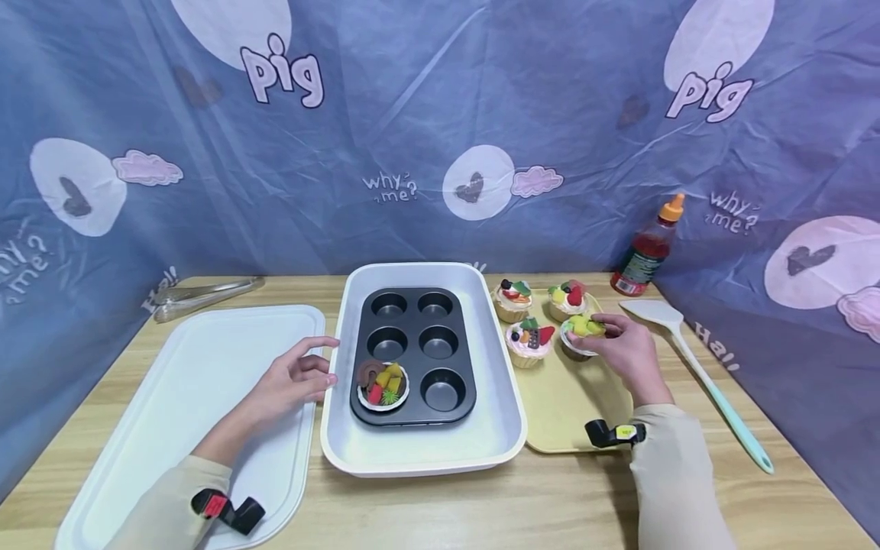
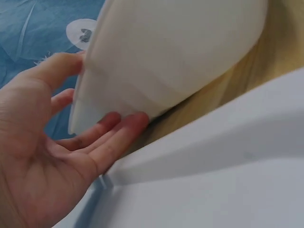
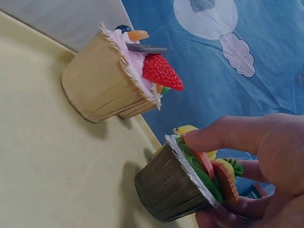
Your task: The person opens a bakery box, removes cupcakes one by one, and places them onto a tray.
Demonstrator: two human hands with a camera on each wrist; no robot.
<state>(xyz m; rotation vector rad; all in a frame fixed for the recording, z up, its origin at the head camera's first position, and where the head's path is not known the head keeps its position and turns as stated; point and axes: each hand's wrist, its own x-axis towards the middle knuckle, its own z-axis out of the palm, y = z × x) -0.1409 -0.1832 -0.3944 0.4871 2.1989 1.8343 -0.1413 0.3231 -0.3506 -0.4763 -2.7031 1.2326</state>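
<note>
My right hand grips a toy cupcake in a dark brown wrapper by its top edge, thumb over the green and yellow topping. The cupcake's base is close over the yellow tray. On that tray, to the left and behind, are cupcakes in tan wrappers, the nearest a pink-frosted cupcake with a strawberry. With relaxed fingers, my left hand touches the outer left wall and rim of a deep white pan. Inside the pan, a black muffin tin holds one fruit-topped cupcake in its near-left cup.
A flat white tray lies left of the pan, with metal tongs behind it. Far right stands a red sauce bottle with an orange cap. A spatula with a mint handle lies right of the yellow tray.
</note>
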